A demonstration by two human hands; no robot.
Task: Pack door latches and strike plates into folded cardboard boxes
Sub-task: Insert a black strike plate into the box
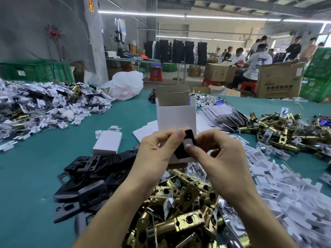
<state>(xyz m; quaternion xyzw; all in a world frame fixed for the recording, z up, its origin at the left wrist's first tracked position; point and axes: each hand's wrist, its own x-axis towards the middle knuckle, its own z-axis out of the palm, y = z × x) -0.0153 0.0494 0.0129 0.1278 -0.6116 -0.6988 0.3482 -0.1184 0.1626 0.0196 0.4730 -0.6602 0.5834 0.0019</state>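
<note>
Mid-frame, I had both hands pinched shut on the white box [176, 120]: left hand [157, 151] steadying its bottom, right hand [220, 154] fingers [190, 148] pressing a black strike plate [186, 142] against it. Best bet seemed to be squaring the plate up before sliding it in.

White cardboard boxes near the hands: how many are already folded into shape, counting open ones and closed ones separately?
Open white cardboard box, upright behind left hand and right hand pinching a black plate: 1
Closed white cardboard box, flat on green table: 1
Total: 2
</note>
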